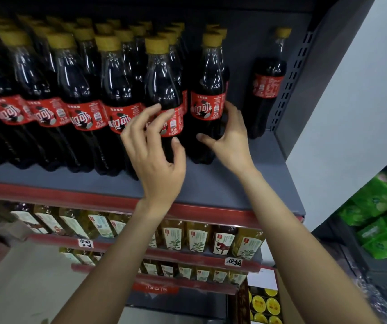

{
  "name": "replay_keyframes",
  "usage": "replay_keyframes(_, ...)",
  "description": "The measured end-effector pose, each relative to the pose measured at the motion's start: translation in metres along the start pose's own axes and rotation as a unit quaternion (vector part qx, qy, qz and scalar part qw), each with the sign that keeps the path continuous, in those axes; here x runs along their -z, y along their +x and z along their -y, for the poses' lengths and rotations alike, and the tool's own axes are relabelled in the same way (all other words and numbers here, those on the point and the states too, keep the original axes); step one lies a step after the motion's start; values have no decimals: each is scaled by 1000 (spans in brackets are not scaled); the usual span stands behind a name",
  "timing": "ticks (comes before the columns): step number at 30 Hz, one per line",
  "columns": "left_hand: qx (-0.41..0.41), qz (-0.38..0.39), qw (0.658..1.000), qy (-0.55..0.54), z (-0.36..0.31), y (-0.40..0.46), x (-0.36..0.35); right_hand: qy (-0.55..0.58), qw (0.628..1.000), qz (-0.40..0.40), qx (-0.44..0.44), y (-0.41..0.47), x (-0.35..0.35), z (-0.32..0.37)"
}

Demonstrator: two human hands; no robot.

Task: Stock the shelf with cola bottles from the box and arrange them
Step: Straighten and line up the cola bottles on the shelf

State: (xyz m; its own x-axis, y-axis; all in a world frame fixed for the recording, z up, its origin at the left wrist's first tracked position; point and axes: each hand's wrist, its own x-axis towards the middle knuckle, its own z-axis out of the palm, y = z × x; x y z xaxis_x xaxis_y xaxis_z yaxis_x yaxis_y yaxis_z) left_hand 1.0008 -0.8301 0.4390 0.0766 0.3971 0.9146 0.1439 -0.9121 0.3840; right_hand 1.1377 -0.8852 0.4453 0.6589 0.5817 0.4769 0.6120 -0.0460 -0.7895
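Observation:
Rows of cola bottles (75,90) with yellow caps and red labels fill the grey top shelf (211,183). My left hand (155,150) hovers with spread, loosely bent fingers in front of a front-row bottle (162,85), fingertips at its label. My right hand (231,136) wraps the bottle to its right (207,99), thumb in front and fingers behind. One more cola bottle (267,85) stands alone at the shelf's far right. A cardboard box (265,302) showing several yellow caps sits low at the right.
Bare shelf lies between the held bottle and the lone one. A perforated upright (290,85) closes the shelf's right end. Tea bottles (197,237) fill the lower shelves. Green packs (379,218) are stacked on the neighbouring rack at the right.

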Motion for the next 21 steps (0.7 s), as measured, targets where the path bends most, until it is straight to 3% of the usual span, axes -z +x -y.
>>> replay_keyframes(4,1,30,999,10,9,-1,1,16,999,14,-28,-2,-5,-4)
replay_keyframes(11,-21,75,997,27,18,-3,4,86,976,153,-128,16,-4,-15)
replay_keyframes(21,-26,82,996,8,19,-4,3,46,972,204,-109,21,-4,-16)
